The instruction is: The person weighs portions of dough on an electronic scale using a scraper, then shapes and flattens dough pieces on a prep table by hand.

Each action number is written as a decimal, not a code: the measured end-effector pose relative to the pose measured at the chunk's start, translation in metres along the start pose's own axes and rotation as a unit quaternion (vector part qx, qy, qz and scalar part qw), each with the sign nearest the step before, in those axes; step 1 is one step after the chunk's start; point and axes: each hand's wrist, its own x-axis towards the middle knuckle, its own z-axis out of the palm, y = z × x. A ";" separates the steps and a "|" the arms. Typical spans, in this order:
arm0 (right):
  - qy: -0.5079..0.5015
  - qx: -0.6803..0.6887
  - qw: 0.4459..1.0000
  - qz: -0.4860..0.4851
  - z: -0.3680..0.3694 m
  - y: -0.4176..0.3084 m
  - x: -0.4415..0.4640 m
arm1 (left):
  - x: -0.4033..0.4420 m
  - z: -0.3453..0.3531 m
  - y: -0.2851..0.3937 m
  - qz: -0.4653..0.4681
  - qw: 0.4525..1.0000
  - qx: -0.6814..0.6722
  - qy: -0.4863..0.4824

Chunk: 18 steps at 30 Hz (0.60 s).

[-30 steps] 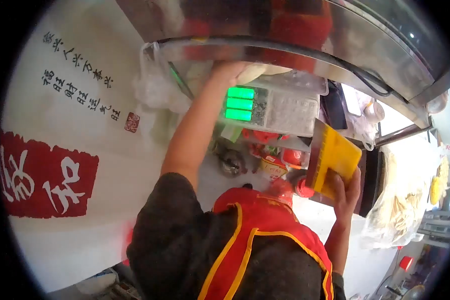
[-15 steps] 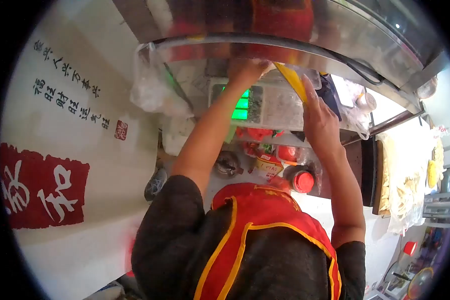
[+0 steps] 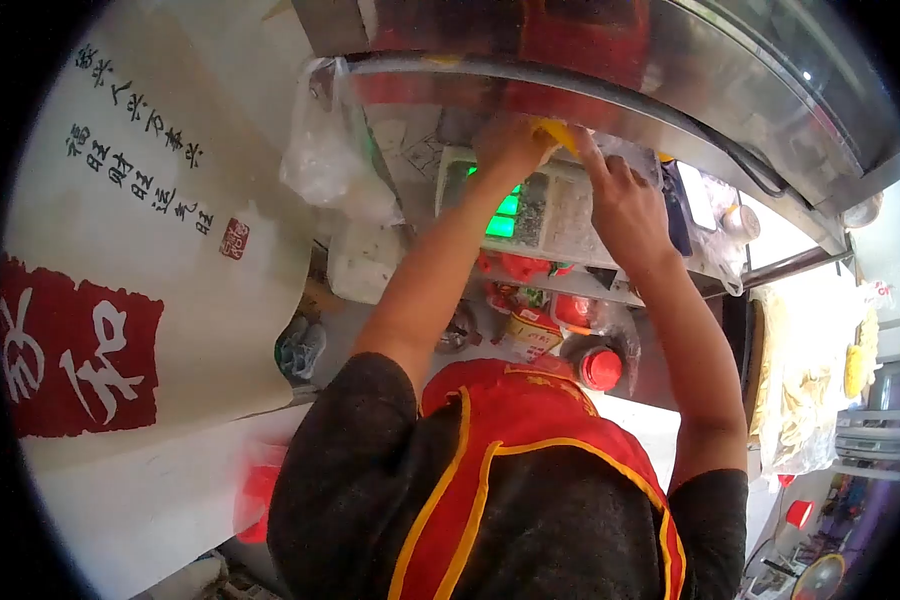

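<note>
Both my hands meet at the far side of a scale with a green display, under the edge of a metal cabinet. My left hand is bent beside a yellow scraper; its fingertips are hidden, and what they touch cannot be made out. Over the scale, my right hand has its fingers closed at the scraper's near end, with the index finger stretched along it. Most of the scraper is out of sight behind the hands and the cabinet edge.
A clear plastic bag hangs at the left. Below the scale are a red-lidded jar, a yellow and red packet and a metal bowl. A phone lies to the right. Pale dough pieces lie farther right.
The yellow scraper and my right hand have moved from the right, up and left to beside my left hand. My left hand has shifted slightly right.
</note>
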 end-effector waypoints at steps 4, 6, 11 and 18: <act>-0.035 -0.004 0.999 -0.009 0.006 0.002 0.017 | 0.002 -0.015 -0.013 -0.015 0.992 -0.115 -0.058; -0.049 -0.028 0.998 -0.016 0.009 -0.001 0.021 | -0.007 -0.017 -0.033 -0.046 0.958 -0.257 -0.120; -0.055 -0.052 0.997 -0.027 0.010 -0.003 0.026 | -0.068 -0.044 -0.075 -0.189 0.797 -0.528 -0.223; -0.025 -0.035 0.998 -0.050 0.001 -0.010 0.007 | -0.169 -0.075 -0.132 -0.209 0.552 -0.802 -0.091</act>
